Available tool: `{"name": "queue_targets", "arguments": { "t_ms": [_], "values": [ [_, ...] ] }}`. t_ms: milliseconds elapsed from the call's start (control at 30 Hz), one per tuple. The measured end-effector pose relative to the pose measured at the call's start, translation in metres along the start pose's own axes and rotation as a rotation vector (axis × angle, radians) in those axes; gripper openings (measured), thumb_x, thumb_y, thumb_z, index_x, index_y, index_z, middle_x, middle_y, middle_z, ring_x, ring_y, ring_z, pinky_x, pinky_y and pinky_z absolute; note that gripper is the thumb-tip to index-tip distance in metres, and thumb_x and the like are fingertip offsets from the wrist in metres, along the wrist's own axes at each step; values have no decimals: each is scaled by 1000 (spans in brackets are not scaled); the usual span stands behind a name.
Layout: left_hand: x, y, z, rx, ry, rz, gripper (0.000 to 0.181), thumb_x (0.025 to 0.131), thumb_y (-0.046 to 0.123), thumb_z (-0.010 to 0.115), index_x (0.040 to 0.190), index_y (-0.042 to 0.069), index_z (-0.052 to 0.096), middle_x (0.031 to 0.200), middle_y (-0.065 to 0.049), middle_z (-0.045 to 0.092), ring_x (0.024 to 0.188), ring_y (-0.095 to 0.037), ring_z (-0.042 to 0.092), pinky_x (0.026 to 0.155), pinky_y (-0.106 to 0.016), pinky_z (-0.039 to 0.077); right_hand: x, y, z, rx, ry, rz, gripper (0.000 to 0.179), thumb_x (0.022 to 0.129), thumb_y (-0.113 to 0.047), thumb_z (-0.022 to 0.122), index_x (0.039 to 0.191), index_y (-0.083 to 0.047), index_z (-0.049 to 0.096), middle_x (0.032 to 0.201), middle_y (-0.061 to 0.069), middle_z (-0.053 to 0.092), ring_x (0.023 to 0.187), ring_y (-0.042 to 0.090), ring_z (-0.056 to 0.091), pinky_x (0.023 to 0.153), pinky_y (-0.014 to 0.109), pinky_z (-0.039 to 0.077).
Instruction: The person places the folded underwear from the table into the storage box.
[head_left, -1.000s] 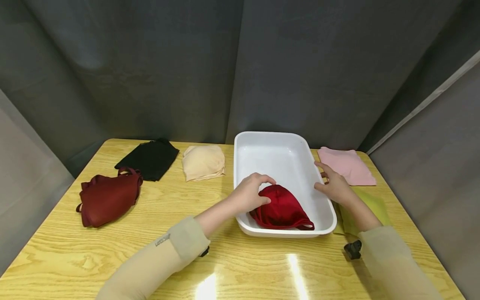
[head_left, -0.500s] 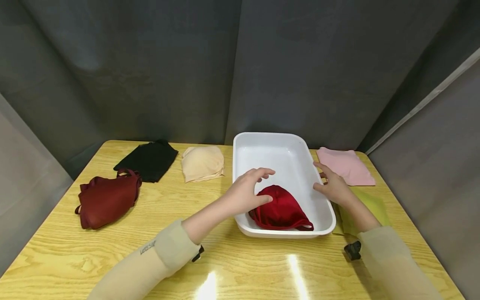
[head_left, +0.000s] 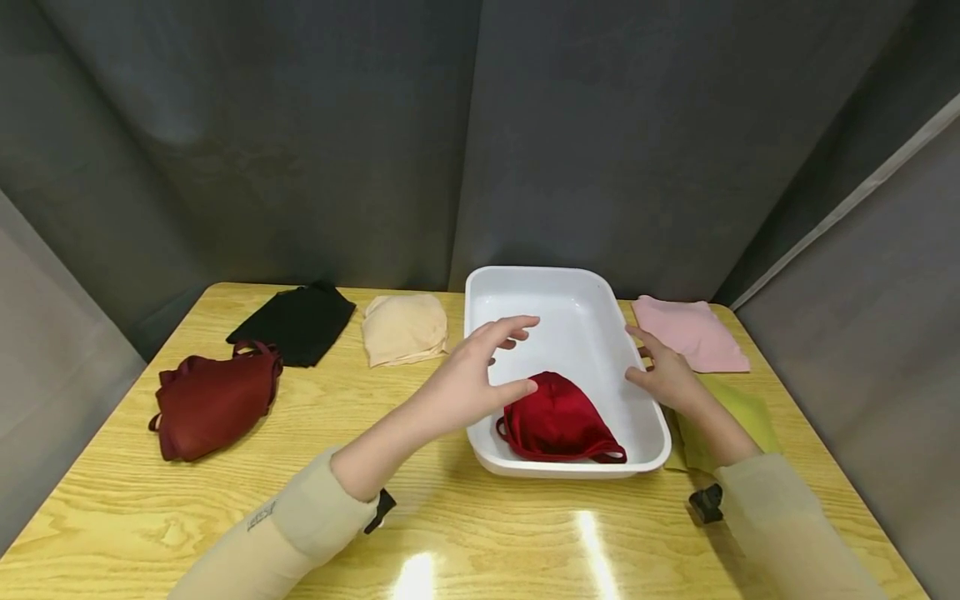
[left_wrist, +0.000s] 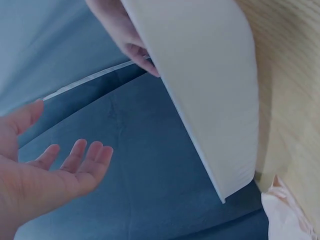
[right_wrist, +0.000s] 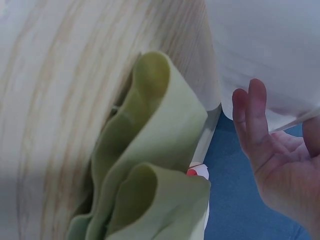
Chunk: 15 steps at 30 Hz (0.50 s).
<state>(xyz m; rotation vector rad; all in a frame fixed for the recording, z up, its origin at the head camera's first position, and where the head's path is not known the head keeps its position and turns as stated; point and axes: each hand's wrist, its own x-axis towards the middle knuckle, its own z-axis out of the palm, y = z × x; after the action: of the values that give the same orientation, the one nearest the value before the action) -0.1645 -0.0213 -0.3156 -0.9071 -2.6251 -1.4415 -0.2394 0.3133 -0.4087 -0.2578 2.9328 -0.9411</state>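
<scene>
A red satin bra (head_left: 562, 417) lies folded at the near end of a white plastic tub (head_left: 551, 279), its strap loops showing. My left hand (head_left: 468, 375) hovers over the tub's left rim with fingers and thumb spread, holding nothing. In the left wrist view, the left hand (left_wrist: 55, 175) is apart from the tub's outer wall (left_wrist: 205, 75). My right hand (head_left: 667, 375) holds the tub's right rim, thumb on the inner side. Below that rim, two fingers (right_wrist: 256, 107) rest along the outer wall in the right wrist view.
Left on the wooden table (head_left: 330, 433) lie a maroon bra (head_left: 217, 404), a folded black garment (head_left: 296, 323) and a beige one (head_left: 405, 329). Right of the tub are a pink folded garment (head_left: 690, 333) and a yellow-green one (head_left: 738, 417). Grey curtains (head_left: 337, 142) stand behind.
My left hand has drawn up and to the left from the red bra, its fingers spreading wider. The bra stays in the tub, and my right hand keeps its place at the rim.
</scene>
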Motion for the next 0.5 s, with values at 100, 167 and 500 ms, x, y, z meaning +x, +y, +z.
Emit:
{"name": "queue_targets", "arguments": {
  "t_ms": [100,167,500],
  "values": [
    [-4,3,-6,-7,28,23,64,83,21,72,140,25,42,128,5,53,115,-12,49,94,-35,45,0,-1,0,-6,6,-3,69,85,-8,59,147,-3,28,120,33,53,90,37,61,74,44,56],
    [-7,4,-11,-11,50,39,65,83,22,73,139,26,43,128,6,53,114,-10,49,94,-36,46,0,-1,0,-10,10,-6,69,85,-9,58,146,-2,28,120,33,54,88,36,61,74,43,56],
    [-20,7,-28,35,150,106,66,81,22,75,139,24,43,131,7,51,118,-8,47,95,-35,46,0,1,1,-17,15,-8,69,84,-9,57,146,-3,28,119,33,54,88,35,61,74,44,56]
  ]
}}
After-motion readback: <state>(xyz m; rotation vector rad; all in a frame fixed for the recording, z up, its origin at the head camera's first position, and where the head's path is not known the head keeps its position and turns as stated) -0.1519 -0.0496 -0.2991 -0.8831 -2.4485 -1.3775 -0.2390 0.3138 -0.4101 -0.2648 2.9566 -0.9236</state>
